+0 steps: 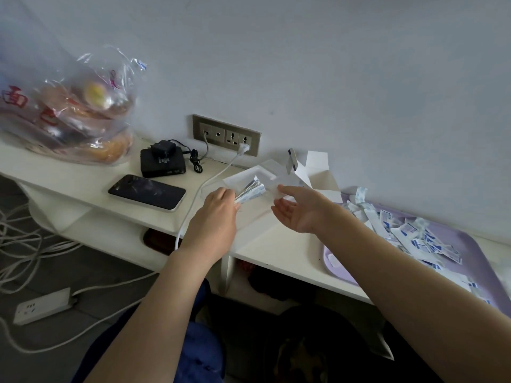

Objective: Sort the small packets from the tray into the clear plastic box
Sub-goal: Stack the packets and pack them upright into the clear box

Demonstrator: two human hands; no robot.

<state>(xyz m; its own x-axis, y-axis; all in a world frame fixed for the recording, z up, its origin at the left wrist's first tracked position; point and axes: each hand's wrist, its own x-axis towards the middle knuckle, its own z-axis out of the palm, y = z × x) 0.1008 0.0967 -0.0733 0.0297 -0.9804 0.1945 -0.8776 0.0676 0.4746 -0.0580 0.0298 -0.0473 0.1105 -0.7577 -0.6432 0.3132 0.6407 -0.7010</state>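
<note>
- The bundle of small packets [250,191] lies over the near left part of the clear plastic box [265,172]. Its long axis is slanted, with the far end pointing up and right toward the wall.
- The left hand [218,214], just left of the box, pinches the bundle's near end with curled fingers.
- The right hand [297,212], just right of the box, is palm up with its fingers loosely spread, gripping nothing. I cannot tell whether it touches the box.
- More packets [414,239] are heaped on a lilac tray [467,241], well right of the box.
- An opened white carton [315,168] stands just behind the box.
- The box sits on a white desk [276,250]; left of it lie a phone [146,192] and a bag of bread [69,106].
- A wall socket [226,135] is set in the pale wall behind, left of the box.
</note>
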